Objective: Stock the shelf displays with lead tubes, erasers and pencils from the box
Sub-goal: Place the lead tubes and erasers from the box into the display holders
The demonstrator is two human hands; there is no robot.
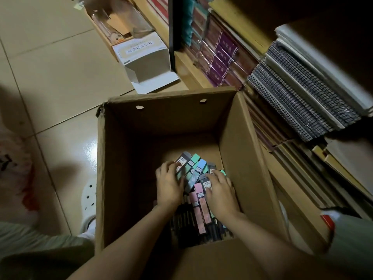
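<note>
We reach into the cardboard box [121, 178] on the tiled floor [50, 77], where the lead tubes [198, 207] lie heaped at the bottom: slim, flat-sided cases in pink, mint, blue and grey (each with a small printed label). Our left hand [168, 186] curls round several tubes; our right hand [219, 194] lies on the pile, fingers bent over others. Spiral notebooks [292, 98] with wire spines fill the wooden shelf [185, 65] beside the box.
</note>
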